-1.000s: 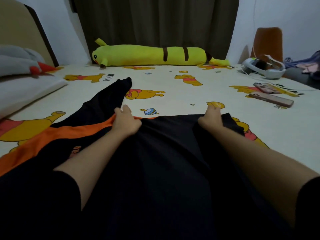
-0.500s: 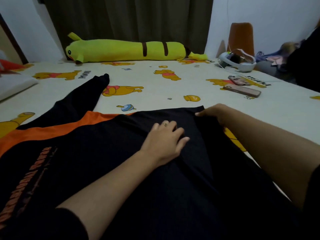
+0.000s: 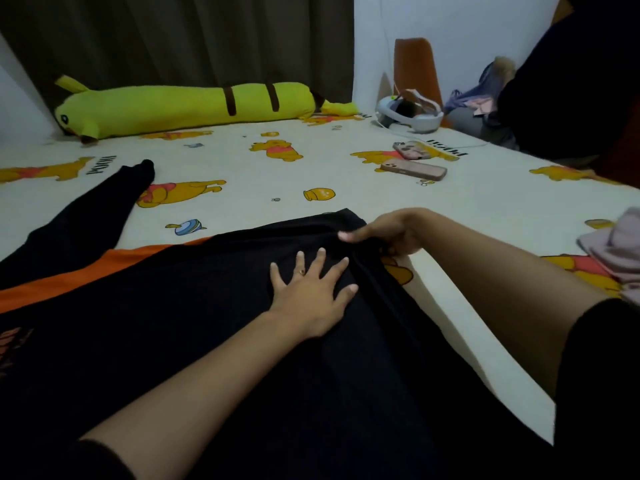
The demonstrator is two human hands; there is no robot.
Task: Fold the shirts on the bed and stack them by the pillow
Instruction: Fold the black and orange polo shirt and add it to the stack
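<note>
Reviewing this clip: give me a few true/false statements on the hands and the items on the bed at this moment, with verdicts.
1. The left hand lies flat with fingers spread on the black shirt. True.
2. The right hand hangs free above the bed sheet. False: its grip pinches the shirt's edge.
3. Two phones lie on the sheet beyond the shirt. True.
4. The yellow plush toy lies on top of the shirt. False: it lies apart, at the bed's far side by the curtain.
5. A black sleeve stretches out on the sheet. True.
</note>
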